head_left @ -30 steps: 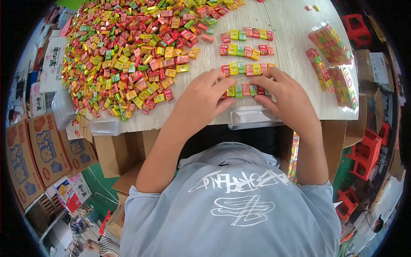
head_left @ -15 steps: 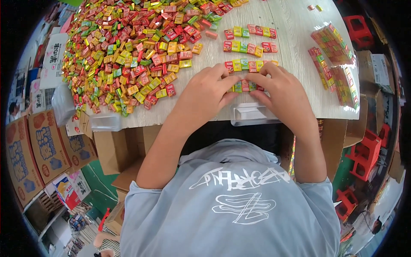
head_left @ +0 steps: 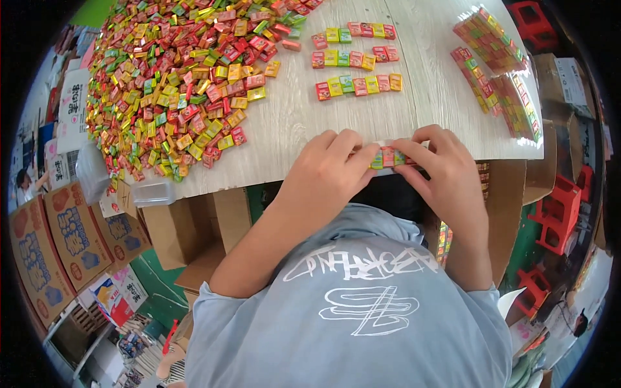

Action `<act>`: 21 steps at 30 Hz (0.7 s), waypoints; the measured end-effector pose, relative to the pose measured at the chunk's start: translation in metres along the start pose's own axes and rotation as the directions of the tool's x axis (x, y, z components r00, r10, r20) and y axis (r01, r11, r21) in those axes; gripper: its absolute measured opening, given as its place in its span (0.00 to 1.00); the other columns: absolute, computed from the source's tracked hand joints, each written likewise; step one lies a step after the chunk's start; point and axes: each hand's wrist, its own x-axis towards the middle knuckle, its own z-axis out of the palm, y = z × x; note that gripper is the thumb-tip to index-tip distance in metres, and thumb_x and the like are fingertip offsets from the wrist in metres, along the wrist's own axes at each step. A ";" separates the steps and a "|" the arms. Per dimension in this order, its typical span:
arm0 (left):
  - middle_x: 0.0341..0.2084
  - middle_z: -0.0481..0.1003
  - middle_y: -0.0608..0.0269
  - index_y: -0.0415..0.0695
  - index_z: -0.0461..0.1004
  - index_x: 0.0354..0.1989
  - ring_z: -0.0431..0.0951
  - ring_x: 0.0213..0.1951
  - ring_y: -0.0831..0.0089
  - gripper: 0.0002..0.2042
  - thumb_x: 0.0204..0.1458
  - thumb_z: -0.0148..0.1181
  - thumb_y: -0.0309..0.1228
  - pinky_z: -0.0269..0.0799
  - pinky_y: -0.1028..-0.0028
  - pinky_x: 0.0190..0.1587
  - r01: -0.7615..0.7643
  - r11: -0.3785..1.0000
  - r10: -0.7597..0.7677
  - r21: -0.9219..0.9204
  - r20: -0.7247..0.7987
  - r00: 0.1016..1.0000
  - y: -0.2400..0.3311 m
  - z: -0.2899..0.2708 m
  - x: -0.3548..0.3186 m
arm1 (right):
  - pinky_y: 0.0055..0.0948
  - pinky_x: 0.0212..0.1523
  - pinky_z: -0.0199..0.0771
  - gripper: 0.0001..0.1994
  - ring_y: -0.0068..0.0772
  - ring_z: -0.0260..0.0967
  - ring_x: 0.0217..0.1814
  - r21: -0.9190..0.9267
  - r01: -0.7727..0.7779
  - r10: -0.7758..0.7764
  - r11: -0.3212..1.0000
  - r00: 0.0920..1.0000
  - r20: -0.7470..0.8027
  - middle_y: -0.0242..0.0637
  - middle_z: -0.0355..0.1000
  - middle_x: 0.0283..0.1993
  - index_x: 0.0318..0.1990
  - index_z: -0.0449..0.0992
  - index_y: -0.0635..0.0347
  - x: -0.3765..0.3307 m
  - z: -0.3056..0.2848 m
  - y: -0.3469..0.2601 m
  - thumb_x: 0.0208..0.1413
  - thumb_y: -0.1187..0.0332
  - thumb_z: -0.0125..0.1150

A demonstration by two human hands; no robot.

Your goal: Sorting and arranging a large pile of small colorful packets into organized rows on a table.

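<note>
At the table's near edge, a short row of small boxes (head_left: 388,157) in green, pink and red is pinched between my two hands. My left hand (head_left: 333,165) grips its left end, fingers bent and thumb low. The right end is in my right hand (head_left: 446,168), whose fingers cover part of it. A whitish strip shows just behind the row; I cannot tell whether it is the clear tray. Farther up the table lie three rows of similar boxes, the closest (head_left: 359,85) fairly straight, the middle (head_left: 356,59) and farthest (head_left: 353,33) with gaps or steps.
A big heap of loose small boxes (head_left: 187,84) covers the table's left side. Clear plastic trays (head_left: 153,193) sit at its left edge. Filled clear packs (head_left: 491,42) stand at the right. Open cartons (head_left: 169,233) are below the table, with red stools (head_left: 559,213) on the right.
Both hands have drawn the held row of boxes toward me, from beside the other rows to the table's near edge. The clear tray that lay there is now mostly hidden.
</note>
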 end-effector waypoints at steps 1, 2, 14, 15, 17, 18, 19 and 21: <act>0.40 0.73 0.60 0.43 0.81 0.51 0.77 0.41 0.59 0.22 0.46 0.76 0.28 0.75 0.62 0.45 -0.002 1.000 0.002 -0.003 0.004 1.000 0.000 0.004 -0.004 | 0.41 0.45 0.75 0.18 0.43 0.73 0.44 0.005 0.007 -0.007 1.000 1.000 -0.024 0.37 0.74 0.45 0.50 0.84 0.54 -0.002 0.004 0.004 0.50 0.71 0.76; 0.42 0.74 0.59 0.42 0.80 0.53 0.76 0.42 0.59 0.23 0.46 0.76 0.29 0.75 0.62 0.46 -0.001 0.999 0.001 0.044 -0.016 1.000 0.000 0.006 -0.007 | 0.42 0.47 0.76 0.19 0.44 0.73 0.47 0.012 0.017 -0.017 1.000 0.999 -0.049 0.38 0.74 0.47 0.51 0.83 0.54 -0.003 0.008 0.006 0.50 0.72 0.76; 0.64 0.74 0.60 0.45 0.77 0.61 0.72 0.65 0.55 0.25 0.52 0.71 0.33 0.67 0.57 0.64 0.023 0.950 0.004 0.312 -0.085 0.996 -0.014 0.010 -0.038 | 0.43 0.58 0.75 0.18 0.50 0.74 0.59 0.039 0.061 -0.051 0.997 0.973 -0.226 0.39 0.77 0.60 0.54 0.80 0.59 -0.022 0.041 0.015 0.54 0.77 0.71; 0.66 0.73 0.59 0.45 0.77 0.62 0.70 0.70 0.54 0.25 0.54 0.70 0.33 0.65 0.56 0.66 0.027 0.943 -0.002 0.333 -0.073 0.997 -0.014 0.010 -0.040 | 0.43 0.58 0.75 0.18 0.50 0.74 0.59 0.038 0.063 -0.053 0.997 0.973 -0.226 0.39 0.77 0.60 0.54 0.80 0.59 -0.024 0.046 0.019 0.54 0.77 0.71; 0.67 0.73 0.57 0.45 0.77 0.63 0.68 0.71 0.53 0.25 0.55 0.68 0.32 0.65 0.54 0.66 0.044 0.951 -0.025 0.308 -0.066 0.998 -0.016 0.010 -0.044 | 0.43 0.60 0.74 0.18 0.48 0.74 0.60 -0.083 0.152 -0.170 0.985 0.941 -0.293 0.38 0.78 0.63 0.54 0.80 0.59 -0.027 0.055 0.024 0.54 0.77 0.70; 0.68 0.72 0.54 0.45 0.76 0.63 0.67 0.72 0.53 0.24 0.56 0.67 0.32 0.64 0.53 0.67 0.060 0.958 -0.046 0.281 -0.056 0.997 -0.017 0.010 -0.046 | 0.43 0.60 0.74 0.18 0.48 0.74 0.60 -0.083 0.154 -0.172 0.985 0.941 -0.292 0.38 0.78 0.63 0.54 0.80 0.59 -0.028 0.057 0.023 0.54 0.77 0.70; 0.68 0.72 0.54 0.45 0.76 0.63 0.67 0.72 0.53 0.24 0.56 0.67 0.32 0.64 0.53 0.67 0.062 0.958 -0.048 0.280 -0.057 0.997 -0.017 0.010 -0.046 | 0.44 0.60 0.72 0.18 0.47 0.74 0.62 -0.103 0.145 -0.169 0.984 0.943 -0.287 0.37 0.78 0.64 0.53 0.81 0.58 -0.029 0.059 0.021 0.54 0.77 0.69; 0.69 0.71 0.51 0.44 0.76 0.64 0.67 0.72 0.50 0.24 0.57 0.66 0.31 0.64 0.52 0.67 0.078 0.976 -0.067 0.203 -0.058 0.996 -0.018 0.011 -0.047 | 0.44 0.61 0.71 0.17 0.46 0.73 0.63 -0.125 0.141 -0.171 0.982 0.944 -0.282 0.37 0.78 0.65 0.53 0.81 0.57 -0.031 0.063 0.018 0.54 0.76 0.69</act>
